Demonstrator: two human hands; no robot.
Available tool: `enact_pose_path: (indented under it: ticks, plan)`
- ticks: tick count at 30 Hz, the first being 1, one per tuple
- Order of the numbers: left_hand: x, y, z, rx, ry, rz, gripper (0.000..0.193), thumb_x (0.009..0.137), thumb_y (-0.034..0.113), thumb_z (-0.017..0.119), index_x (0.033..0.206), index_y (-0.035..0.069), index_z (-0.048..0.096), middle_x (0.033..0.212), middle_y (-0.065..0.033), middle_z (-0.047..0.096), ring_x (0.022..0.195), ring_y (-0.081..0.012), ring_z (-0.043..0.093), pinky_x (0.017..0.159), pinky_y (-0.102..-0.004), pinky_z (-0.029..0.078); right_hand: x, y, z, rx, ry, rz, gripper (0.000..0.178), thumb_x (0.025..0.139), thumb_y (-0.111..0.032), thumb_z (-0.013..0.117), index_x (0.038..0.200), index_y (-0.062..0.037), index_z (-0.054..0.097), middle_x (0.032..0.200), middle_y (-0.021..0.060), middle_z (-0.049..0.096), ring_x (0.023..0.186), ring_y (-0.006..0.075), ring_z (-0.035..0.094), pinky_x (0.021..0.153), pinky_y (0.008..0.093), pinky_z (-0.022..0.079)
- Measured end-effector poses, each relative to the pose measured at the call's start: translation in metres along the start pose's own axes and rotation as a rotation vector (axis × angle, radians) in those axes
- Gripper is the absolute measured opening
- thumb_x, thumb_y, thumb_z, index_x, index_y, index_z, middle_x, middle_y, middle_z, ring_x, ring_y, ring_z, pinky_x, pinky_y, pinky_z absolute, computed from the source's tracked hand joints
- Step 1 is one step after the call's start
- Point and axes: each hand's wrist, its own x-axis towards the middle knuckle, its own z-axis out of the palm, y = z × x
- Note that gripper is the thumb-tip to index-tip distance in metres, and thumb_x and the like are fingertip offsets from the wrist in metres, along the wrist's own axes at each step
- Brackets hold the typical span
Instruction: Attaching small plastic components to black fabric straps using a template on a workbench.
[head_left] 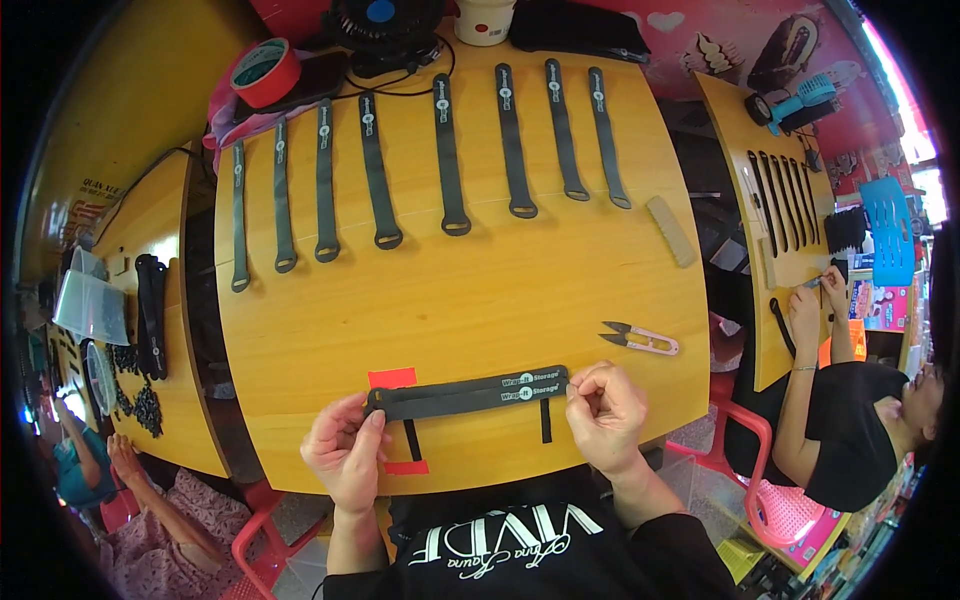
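Note:
Two dark grey straps lie one along the other, almost aligned, across the near part of the yellow table. My left hand pinches their left end, by the slotted tip, between thumb and fingers. At the right end, my right hand is closed with thumb and fingertips on the straps' edge. Red tape pieces and two short black strips mark the tabletop beneath and beside them. Several similar straps with slotted near ends are laid out in a row farther away.
Pink-handled thread snips and a beige block are on the right side. A red tape roll, black fan and white tub stand at the back. Other people sit at side tables, one at right.

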Motion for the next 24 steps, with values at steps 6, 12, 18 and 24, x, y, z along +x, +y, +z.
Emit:
enact_pose_path:
  ticks: [6,12,18,24]
  plan:
    - [-0.0005,-0.002,0.0022,0.014,0.018,0.023,0.021,0.085,-0.009,0.065,0.105,-0.004,0.064,0.076,-0.0046,0.062,0.052,-0.0073,0.057,0.04,-0.0166,0.038,0.001,0.0017,0.0031,0.014,0.055,-0.011,0.023,0.071,0.019,0.056,0.08,-0.0011,0.049,0.076,0.0062,0.057,0.056,0.0043,0.047,0.047,0.0184,0.036]
    - [-0.0011,-0.0022,0.0034,0.025,0.022,0.022,0.021,0.085,-0.009,0.066,0.105,-0.004,0.064,0.076,-0.0043,0.062,0.052,-0.0069,0.057,0.04,-0.0166,0.039,0.0004,0.0029,0.0026,0.006,0.058,-0.02,0.023,0.071,0.019,0.056,0.08,-0.0009,0.049,0.076,0.0064,0.057,0.056,0.0048,0.047,0.047,0.0188,0.036]
    - [0.0001,-0.002,0.0041,0.018,0.015,0.025,0.02,0.085,-0.008,0.066,0.105,-0.004,0.065,0.075,-0.0041,0.062,0.052,-0.0067,0.057,0.04,-0.0167,0.039,0.0017,0.0009,0.0024,-0.019,0.056,-0.019,0.023,0.07,0.019,0.056,0.078,-0.0012,0.048,0.074,0.0063,0.056,0.054,0.0053,0.046,0.046,0.0192,0.036]
    - [0.0002,-0.0013,0.0015,0.03,0.029,0.016,0.02,0.085,-0.008,0.067,0.104,-0.003,0.065,0.075,-0.0041,0.063,0.052,-0.0069,0.057,0.041,-0.0166,0.039,0.0037,-0.0016,0.0067,-0.02,0.063,-0.033,0.023,0.069,0.019,0.055,0.078,-0.0012,0.048,0.073,0.0062,0.055,0.054,0.0064,0.047,0.046,0.0199,0.037]
